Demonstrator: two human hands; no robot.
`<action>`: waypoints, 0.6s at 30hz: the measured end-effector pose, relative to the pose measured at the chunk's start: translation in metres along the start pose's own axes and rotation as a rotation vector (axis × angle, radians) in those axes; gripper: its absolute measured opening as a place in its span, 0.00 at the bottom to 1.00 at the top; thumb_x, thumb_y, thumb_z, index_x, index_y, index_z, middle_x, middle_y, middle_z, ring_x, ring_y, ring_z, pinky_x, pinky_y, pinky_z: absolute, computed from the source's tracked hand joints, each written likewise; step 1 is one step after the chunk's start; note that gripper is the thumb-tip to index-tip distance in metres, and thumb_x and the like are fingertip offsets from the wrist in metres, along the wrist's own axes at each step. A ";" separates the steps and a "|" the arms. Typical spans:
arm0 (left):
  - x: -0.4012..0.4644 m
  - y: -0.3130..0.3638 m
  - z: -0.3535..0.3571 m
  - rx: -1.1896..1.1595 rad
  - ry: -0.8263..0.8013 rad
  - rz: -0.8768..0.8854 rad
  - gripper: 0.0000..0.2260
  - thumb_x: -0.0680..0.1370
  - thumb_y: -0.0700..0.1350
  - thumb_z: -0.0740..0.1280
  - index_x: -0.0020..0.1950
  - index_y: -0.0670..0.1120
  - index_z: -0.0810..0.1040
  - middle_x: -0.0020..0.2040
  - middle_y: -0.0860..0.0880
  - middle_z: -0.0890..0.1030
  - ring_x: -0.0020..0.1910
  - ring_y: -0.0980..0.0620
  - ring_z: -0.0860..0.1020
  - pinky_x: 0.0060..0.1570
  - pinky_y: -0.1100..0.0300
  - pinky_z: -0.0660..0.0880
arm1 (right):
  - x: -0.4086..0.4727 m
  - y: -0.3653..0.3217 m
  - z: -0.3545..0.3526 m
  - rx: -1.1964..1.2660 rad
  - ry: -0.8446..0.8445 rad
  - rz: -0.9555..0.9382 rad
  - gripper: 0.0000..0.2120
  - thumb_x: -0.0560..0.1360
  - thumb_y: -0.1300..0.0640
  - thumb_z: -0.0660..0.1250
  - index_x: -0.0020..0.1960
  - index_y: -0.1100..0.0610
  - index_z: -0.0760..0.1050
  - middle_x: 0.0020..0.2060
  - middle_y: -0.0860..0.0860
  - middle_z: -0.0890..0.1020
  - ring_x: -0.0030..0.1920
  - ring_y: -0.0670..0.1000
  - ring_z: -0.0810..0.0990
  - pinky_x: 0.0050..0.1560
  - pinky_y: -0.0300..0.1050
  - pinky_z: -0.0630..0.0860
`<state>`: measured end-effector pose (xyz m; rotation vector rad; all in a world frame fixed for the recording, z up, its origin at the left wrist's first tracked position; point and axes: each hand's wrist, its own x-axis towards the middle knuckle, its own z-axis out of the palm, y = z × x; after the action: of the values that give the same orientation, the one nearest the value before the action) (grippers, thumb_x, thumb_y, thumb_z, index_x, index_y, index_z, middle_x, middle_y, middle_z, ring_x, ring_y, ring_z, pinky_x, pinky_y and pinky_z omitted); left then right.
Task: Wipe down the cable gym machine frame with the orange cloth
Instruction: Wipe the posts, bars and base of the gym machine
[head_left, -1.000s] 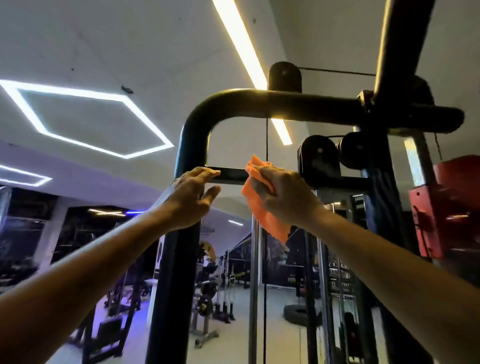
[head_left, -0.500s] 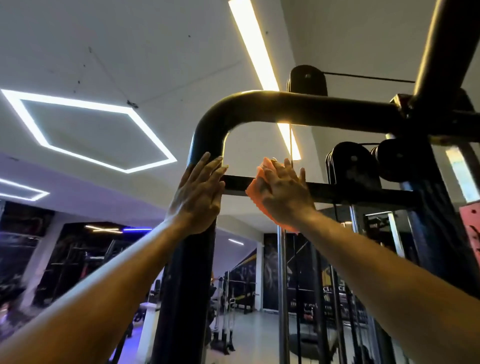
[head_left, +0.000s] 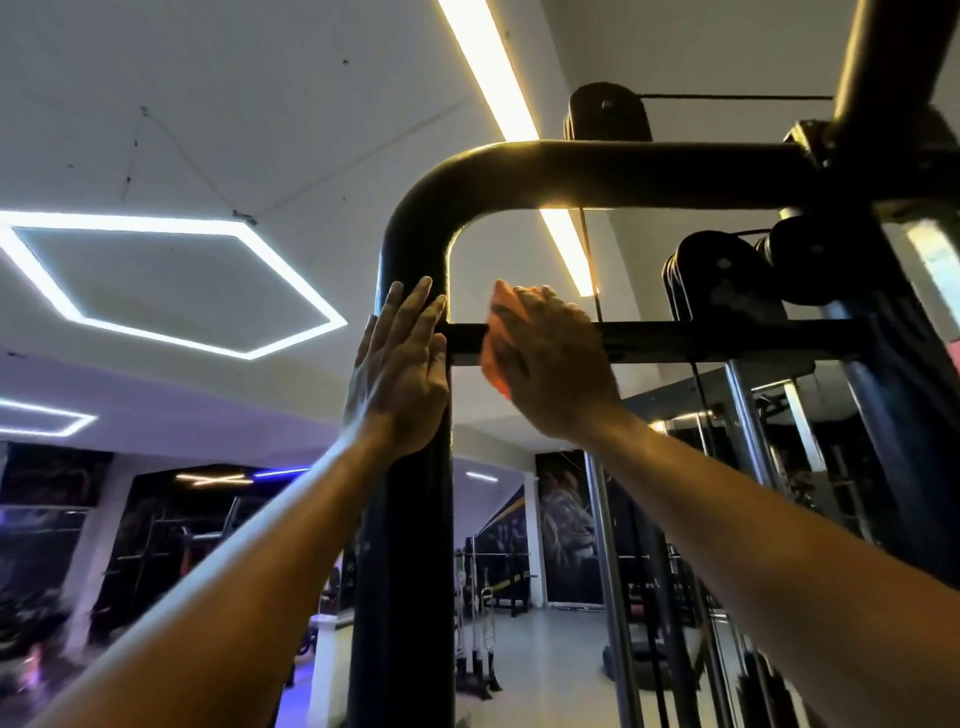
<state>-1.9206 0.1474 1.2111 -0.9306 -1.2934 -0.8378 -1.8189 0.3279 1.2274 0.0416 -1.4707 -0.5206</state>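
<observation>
At the upper corner of the machine, both hands are raised against the black steelwork. The left hand (head_left: 397, 364) lies flat on the upright post (head_left: 402, 545), fingers straight and together, gripping nothing; it appears to serve as a brace. The right hand (head_left: 550, 364) presses the orange cloth (head_left: 493, 358) onto the thin crossbar (head_left: 727, 338), just beside where that bar meets the post. Its fingers lie over the cloth and bar, but whether they curl behind the bar cannot be told.

Progress: the wipe is under way on the crossbar's left end. Nothing on the metal shows which sections are already cleaned. On judgement, the curved top tube (head_left: 597, 171), the rest of the crossbar towards the pulleys (head_left: 722, 280) and the lower post are likely outstanding.

Compared with a second ago: the left hand, then cupped loosely at the post's edge, now lies flat and higher on it. The cloth, then hanging bunched below the right hand, is now largely covered by it. The view has tilted upward and drawn closer.
</observation>
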 end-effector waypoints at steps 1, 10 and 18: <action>-0.001 0.001 0.000 -0.003 0.002 -0.004 0.22 0.90 0.47 0.56 0.86 0.52 0.64 0.87 0.58 0.53 0.86 0.58 0.44 0.73 0.72 0.30 | -0.002 0.009 -0.004 0.001 0.016 0.056 0.28 0.88 0.39 0.53 0.79 0.55 0.71 0.70 0.56 0.79 0.69 0.60 0.78 0.74 0.58 0.71; 0.001 -0.003 0.005 -0.003 0.015 -0.004 0.23 0.90 0.49 0.55 0.86 0.51 0.62 0.87 0.57 0.51 0.84 0.61 0.40 0.74 0.70 0.30 | 0.005 -0.033 0.017 0.009 -0.002 -0.001 0.28 0.87 0.39 0.54 0.82 0.50 0.67 0.81 0.53 0.69 0.83 0.61 0.64 0.83 0.62 0.59; 0.001 -0.011 0.007 0.034 -0.052 0.104 0.25 0.82 0.55 0.62 0.81 0.58 0.72 0.87 0.56 0.55 0.87 0.52 0.43 0.83 0.45 0.44 | -0.014 0.028 -0.015 -0.026 0.071 0.249 0.33 0.88 0.34 0.46 0.80 0.53 0.69 0.75 0.55 0.77 0.76 0.62 0.73 0.79 0.61 0.67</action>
<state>-1.9333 0.1494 1.2139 -0.9896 -1.2882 -0.7129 -1.7962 0.3532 1.2219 -0.1410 -1.3765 -0.3328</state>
